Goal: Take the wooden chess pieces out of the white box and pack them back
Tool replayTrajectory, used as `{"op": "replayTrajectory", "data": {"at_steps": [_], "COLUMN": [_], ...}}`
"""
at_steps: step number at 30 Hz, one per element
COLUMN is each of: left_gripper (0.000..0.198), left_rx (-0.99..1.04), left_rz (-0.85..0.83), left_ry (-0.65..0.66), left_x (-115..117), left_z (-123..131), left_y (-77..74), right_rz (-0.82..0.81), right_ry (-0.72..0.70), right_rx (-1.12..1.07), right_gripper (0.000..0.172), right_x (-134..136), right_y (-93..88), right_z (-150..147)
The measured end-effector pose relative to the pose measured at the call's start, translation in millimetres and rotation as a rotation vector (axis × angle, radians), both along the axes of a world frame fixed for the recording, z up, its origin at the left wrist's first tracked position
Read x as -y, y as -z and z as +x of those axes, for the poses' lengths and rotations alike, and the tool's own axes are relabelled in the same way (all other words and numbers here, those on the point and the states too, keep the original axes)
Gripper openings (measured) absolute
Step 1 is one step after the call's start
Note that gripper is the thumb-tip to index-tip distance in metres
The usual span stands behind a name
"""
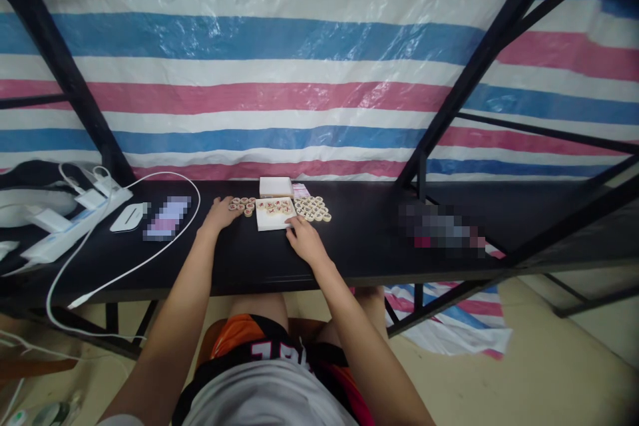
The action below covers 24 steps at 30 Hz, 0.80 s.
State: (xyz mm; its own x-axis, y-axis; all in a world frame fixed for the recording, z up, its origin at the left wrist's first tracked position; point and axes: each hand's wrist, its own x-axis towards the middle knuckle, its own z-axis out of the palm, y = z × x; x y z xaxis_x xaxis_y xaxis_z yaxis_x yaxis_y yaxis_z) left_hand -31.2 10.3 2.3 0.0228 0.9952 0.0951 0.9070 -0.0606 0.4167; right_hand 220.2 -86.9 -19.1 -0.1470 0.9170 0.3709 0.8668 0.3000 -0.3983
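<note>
Round wooden Chinese chess pieces lie in two groups on the black table (239, 266). Beside the left group, red-marked pieces (248, 210), is my left hand (222, 214), its fingers stretched out and touching the outer pieces. Between the groups sits a shallow white box (272, 224) with several red-marked pieces in its far part. My right hand (305, 239) grips the box's near right corner, thumb and fingers at the edge. To the right of the box, dark-marked pieces (314, 208) lie in a packed cluster.
Behind the box stand a second white box part (275, 186) and a pinkish paper (301, 190). At left are a power strip (80, 223), a white cable (134, 265), a white device (128, 217) and a blurred phone-like item (168, 218). A blurred object (442, 226) lies right. Black frame bars (454, 86) rise behind.
</note>
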Motion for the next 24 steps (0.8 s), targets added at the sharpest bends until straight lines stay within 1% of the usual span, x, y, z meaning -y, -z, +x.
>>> {"op": "replayTrajectory", "data": {"at_steps": [10, 18, 24], "left_gripper": [0.057, 0.05, 0.048], "left_rx": [-0.013, -0.051, -0.038], "left_rz": [-0.025, 0.004, 0.037], "left_ry": [-0.026, -0.059, -0.05], "left_x": [6.3, 13.4, 12.0], "left_z": [11.7, 18.6, 22.4], "left_y": [-3.6, -8.9, -5.5], "right_rz": [0.001, -0.003, 0.003], "right_ry": [-0.001, 0.0, -0.003], "right_rx": [0.002, -0.008, -0.011], "right_gripper": [0.027, 0.027, 0.028], "right_x": [0.6, 0.3, 1.2], "right_y": [-0.3, 0.5, -1.2], "right_z": [0.0, 0.1, -0.9]}}
